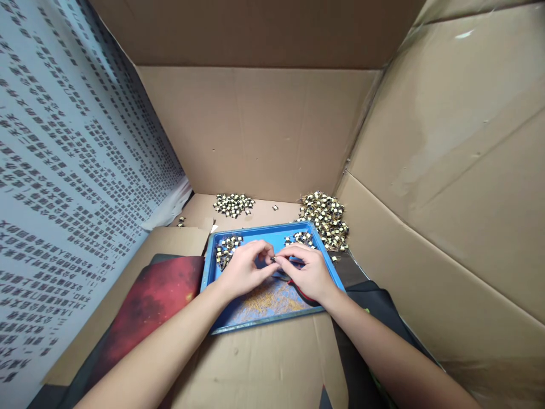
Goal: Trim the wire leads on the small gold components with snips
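Observation:
Above a blue tray (272, 321), my left hand (250, 266) and my right hand (310, 272) meet fingertip to fingertip. Between them is a tiny coil component (273, 259), dark with a pale spot, pinched by the fingers of both hands. Its details are too small to make out. Below my right palm shows a hand tool with red handles (303, 294), partly hidden; whether the palm touches it I cannot tell. Yellow and black coil components (227, 250) lie in the tray's left corner, and another group (301, 238) lies beyond my right hand.
Thin orange wire scraps (266, 300) litter the tray's near half. Behind it are a pile of components (233, 204) at left and a larger, wire-tangled pile (324, 218) at right. Cardboard walls (264, 130) enclose the back and right; a printed sheet (63, 170) hangs left.

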Action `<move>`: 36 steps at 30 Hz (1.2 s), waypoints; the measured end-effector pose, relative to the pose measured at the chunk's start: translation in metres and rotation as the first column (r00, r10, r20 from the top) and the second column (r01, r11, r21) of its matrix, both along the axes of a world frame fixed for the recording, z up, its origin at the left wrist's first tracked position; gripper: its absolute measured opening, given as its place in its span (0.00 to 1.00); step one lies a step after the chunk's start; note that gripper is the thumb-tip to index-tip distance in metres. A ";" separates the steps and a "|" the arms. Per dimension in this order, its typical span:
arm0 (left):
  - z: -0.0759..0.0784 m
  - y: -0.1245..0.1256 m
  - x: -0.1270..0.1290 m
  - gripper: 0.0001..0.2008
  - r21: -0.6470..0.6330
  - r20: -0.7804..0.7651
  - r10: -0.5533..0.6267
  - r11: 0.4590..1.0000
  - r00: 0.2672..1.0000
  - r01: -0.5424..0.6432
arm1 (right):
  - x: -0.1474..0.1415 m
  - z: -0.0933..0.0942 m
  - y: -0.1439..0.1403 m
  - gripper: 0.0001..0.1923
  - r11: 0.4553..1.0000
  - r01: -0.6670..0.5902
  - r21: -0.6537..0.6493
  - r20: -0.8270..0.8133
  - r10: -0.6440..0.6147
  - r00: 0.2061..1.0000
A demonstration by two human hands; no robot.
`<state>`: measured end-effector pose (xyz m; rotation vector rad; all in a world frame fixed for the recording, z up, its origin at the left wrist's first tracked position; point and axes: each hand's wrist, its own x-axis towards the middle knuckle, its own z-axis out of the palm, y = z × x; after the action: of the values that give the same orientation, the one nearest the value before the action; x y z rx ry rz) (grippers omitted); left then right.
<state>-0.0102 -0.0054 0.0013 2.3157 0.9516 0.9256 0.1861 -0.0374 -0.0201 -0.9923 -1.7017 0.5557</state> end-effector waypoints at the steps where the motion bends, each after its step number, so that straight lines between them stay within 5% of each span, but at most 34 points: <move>1: 0.000 0.000 0.000 0.07 0.001 0.001 -0.002 1.000 1.000 0.002 | 0.000 0.000 0.000 0.05 1.000 0.002 0.010 0.000 -0.002 1.000; 16: 0.003 -0.001 -0.001 0.13 -0.036 -0.150 -0.152 0.988 0.977 0.149 | 0.001 0.001 -0.003 0.04 1.000 0.020 -0.010 0.050 -0.020 0.999; 36: 0.003 -0.003 -0.001 0.11 -0.020 -0.121 -0.192 0.981 0.974 0.191 | 0.001 0.001 -0.004 0.03 1.000 -0.011 -0.010 0.052 0.011 0.999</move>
<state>-0.0109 -0.0085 0.0041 2.4295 0.7609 0.7064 0.1872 -0.0413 -0.0188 -1.0127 -1.7533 0.5496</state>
